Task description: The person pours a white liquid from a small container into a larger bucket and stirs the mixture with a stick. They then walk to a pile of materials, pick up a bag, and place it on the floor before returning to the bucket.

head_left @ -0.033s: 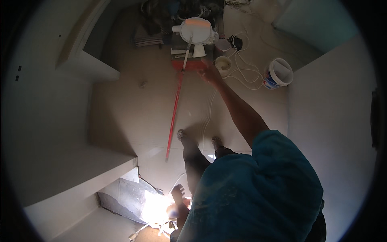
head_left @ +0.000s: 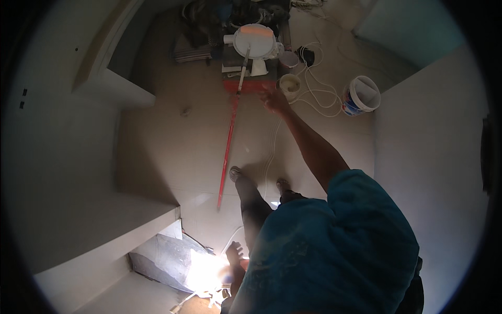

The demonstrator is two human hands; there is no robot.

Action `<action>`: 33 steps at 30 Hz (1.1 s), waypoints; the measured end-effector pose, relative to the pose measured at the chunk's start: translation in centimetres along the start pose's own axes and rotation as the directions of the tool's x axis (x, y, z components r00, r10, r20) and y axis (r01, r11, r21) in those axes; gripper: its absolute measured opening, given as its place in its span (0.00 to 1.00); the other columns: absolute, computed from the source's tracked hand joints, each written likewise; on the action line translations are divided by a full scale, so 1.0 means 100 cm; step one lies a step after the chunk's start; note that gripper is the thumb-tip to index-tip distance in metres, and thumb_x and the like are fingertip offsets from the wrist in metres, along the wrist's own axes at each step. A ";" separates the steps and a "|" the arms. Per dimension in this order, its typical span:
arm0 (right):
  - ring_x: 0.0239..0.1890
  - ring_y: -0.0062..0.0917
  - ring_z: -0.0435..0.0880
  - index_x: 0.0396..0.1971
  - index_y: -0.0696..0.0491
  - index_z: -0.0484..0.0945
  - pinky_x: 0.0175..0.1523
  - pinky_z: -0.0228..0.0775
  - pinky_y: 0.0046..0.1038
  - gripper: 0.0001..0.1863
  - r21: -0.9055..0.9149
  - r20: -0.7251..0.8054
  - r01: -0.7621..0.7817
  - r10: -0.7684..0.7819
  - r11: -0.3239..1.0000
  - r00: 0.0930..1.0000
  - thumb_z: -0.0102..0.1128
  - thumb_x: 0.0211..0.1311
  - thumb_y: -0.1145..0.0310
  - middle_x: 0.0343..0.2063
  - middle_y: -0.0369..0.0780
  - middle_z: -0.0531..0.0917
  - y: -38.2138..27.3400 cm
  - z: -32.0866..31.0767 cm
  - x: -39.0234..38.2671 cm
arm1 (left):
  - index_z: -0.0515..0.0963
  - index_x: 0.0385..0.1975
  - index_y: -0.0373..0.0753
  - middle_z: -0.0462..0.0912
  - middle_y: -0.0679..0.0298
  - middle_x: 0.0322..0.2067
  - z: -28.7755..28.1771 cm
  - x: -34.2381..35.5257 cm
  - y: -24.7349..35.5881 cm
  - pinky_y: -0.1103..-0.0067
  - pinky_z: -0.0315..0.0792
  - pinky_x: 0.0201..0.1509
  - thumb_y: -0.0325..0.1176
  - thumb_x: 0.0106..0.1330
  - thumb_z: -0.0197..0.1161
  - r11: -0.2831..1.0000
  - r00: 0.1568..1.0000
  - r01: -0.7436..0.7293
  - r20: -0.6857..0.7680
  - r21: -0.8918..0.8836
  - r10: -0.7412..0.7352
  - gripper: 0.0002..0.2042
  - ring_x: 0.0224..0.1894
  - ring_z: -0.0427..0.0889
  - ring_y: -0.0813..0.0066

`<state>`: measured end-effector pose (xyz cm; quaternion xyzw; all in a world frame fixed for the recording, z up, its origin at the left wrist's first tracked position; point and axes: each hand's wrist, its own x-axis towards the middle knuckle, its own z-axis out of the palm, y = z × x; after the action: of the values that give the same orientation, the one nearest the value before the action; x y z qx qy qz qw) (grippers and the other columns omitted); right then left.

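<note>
My right hand [head_left: 274, 100] reaches out with fingers apart, holding nothing that I can see. In the picture it is nearest the front right corner of a red box with a dark top [head_left: 244, 85] and a small pale bucket [head_left: 289, 83]. My left hand [head_left: 235, 253] hangs low beside my leg, fingers spread, near a glaring lamp [head_left: 205, 273]. A paint roller with an orange sleeve [head_left: 256, 31] rests on a round white bucket [head_left: 246, 49]. Its long red pole [head_left: 228, 144] slants toward my feet, touched by neither hand.
A white bucket with a coloured label [head_left: 361, 97] stands by the right wall. Loops of white cable [head_left: 320, 93] lie on the floor. Dark clutter [head_left: 235, 13] fills the far end. A pale ledge [head_left: 130, 230] juts in at the left, beside a grey sheet [head_left: 162, 259].
My right hand has shifted very slightly toward me, and its fingers have changed pose a little. The roller and buckets have stayed where they were.
</note>
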<state>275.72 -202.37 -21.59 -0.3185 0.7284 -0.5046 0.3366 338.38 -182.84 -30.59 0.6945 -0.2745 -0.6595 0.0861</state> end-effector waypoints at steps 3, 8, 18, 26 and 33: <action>0.51 0.36 0.72 0.54 0.52 0.66 0.51 0.67 0.36 0.26 -0.576 -0.055 -0.102 0.086 0.811 0.995 0.55 0.53 0.62 0.51 0.48 0.70 0.074 0.020 -0.028 | 0.75 0.39 0.43 0.79 0.62 0.34 -0.072 0.079 -0.063 0.70 0.70 0.34 0.42 0.64 0.51 0.975 0.956 -0.218 0.191 -0.047 0.223 0.12 0.32 0.78 0.64; 0.47 0.38 0.76 0.40 0.53 0.77 0.51 0.68 0.35 0.17 -0.853 -0.077 -0.412 0.703 0.321 0.707 0.55 0.46 0.69 0.43 0.48 0.77 0.182 0.005 -0.169 | 0.74 0.40 0.35 0.79 0.60 0.31 -0.092 0.135 0.069 0.79 0.69 0.20 0.38 0.64 0.48 0.939 0.959 -0.274 0.131 0.210 0.251 0.14 0.27 0.78 0.69; 0.29 0.31 0.82 0.41 0.52 0.74 0.25 0.75 0.29 0.22 -0.327 -0.216 -0.805 0.790 0.495 0.574 0.56 0.39 0.78 0.31 0.44 0.80 0.165 0.057 -0.164 | 0.68 0.50 0.36 0.75 0.53 0.45 -0.088 0.223 0.360 0.63 0.71 0.45 0.49 0.59 0.57 0.924 0.929 -0.360 -0.041 0.131 0.368 0.25 0.45 0.76 0.57; 0.35 0.35 0.81 0.49 0.52 0.71 0.40 0.74 0.32 0.27 -0.482 0.019 -0.355 0.415 0.801 0.910 0.55 0.41 0.72 0.35 0.49 0.80 0.111 0.134 0.048 | 0.71 0.45 0.45 0.77 0.66 0.37 -0.055 0.233 0.339 0.73 0.72 0.34 0.33 0.58 0.57 0.958 0.977 -0.096 0.158 -0.271 0.142 0.14 0.34 0.78 0.69; 0.19 0.26 0.80 0.55 0.53 0.64 0.24 0.72 0.26 0.29 -0.360 0.075 -0.461 0.518 0.811 0.852 0.57 0.49 0.76 0.21 0.43 0.80 0.059 0.206 0.174 | 0.69 0.48 0.39 0.77 0.59 0.34 -0.077 0.267 0.401 0.74 0.74 0.29 0.31 0.58 0.54 0.988 0.985 -0.152 0.075 -0.040 0.155 0.16 0.31 0.79 0.66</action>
<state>281.75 -225.33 -35.60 -0.2128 0.8283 -0.2428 0.4579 334.51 -231.33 -33.57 0.6435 -0.3190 -0.6820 0.1378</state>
